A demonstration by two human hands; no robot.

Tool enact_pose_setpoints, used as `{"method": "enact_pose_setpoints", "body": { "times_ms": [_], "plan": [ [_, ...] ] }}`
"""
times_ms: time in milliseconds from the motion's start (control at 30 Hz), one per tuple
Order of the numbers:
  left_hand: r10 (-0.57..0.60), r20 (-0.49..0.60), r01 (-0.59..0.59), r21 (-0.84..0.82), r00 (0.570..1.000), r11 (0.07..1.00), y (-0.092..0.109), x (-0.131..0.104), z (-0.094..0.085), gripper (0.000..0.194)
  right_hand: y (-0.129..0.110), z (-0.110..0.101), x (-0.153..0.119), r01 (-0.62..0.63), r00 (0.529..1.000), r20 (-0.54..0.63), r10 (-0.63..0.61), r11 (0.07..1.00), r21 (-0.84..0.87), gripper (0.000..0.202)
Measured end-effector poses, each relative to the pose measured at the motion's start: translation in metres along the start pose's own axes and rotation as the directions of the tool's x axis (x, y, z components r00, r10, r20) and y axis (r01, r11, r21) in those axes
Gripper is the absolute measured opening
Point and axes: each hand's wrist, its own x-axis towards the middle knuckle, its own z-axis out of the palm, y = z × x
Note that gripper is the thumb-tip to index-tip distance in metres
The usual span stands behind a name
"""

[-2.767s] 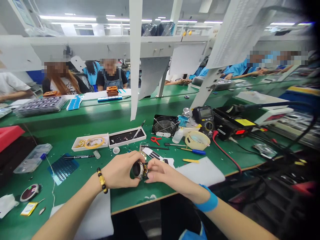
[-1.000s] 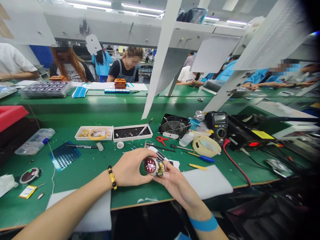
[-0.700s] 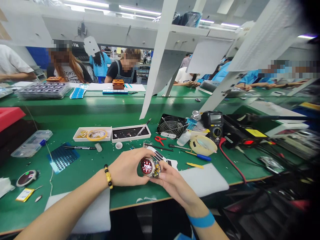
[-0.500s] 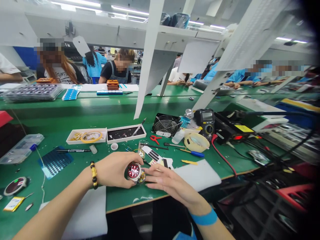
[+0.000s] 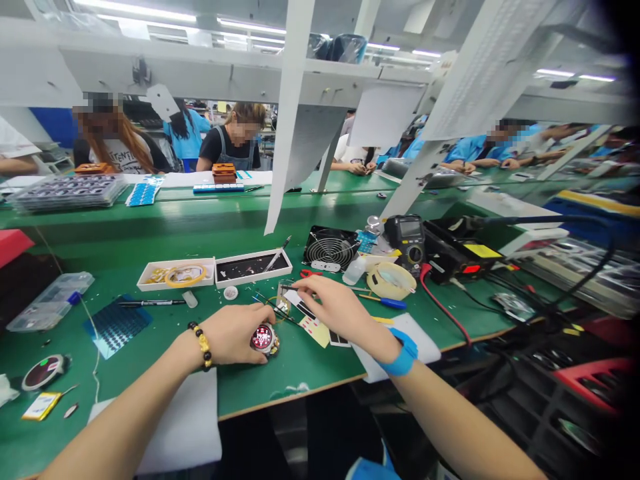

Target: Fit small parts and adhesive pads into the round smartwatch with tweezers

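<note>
Head camera looks forward and down, close over the green bench [image 5: 165, 233]

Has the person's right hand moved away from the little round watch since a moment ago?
Yes. The right hand has left the watch and reached forward, toward the black tray; its fingertips are now over the small tools. The left hand holds the watch alone.

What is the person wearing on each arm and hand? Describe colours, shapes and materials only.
Both forearms are bare, with no sleeves and no gloves. The left hand has a bracelet of dark round beads with yellow beads at the wrist. The right hand has a plain, smooth bright blue wristband around the wrist.
</note>
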Motion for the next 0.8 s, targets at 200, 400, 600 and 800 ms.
{"method": "enact_pose_setpoints", "body": {
  "times_ms": [200,400,600,800],
  "plan": [
    [-0.008,0.009,0.008,0.043,1.0,0.999,0.002,0.002,0.001,0.057,0.031,-0.022,0.009,-0.085,0.996,-0.001,0.086,0.988,-0.125,0.022],
    [0.027,-0.004,-0.026,0.126,1.0,0.992,0.002,0.002,0.003,0.054,0.032,-0.009,0.045,0.088,0.996,0.036,-0.082,0.969,-0.233,0.027],
    [0.051,0.019,-0.053,0.112,0.999,0.992,0.002,0.001,0.004,0.054,0.023,0.013,0.119,0.27,0.963,0.184,-0.198,0.741,-0.615,0.027],
    [0.07,-0.047,-0.065,0.084,0.996,0.994,-0.001,0.001,0.003,0.058,0.029,0.009,0.14,0.373,0.925,0.299,-0.234,0.699,-0.61,0.018]
  ]
}}
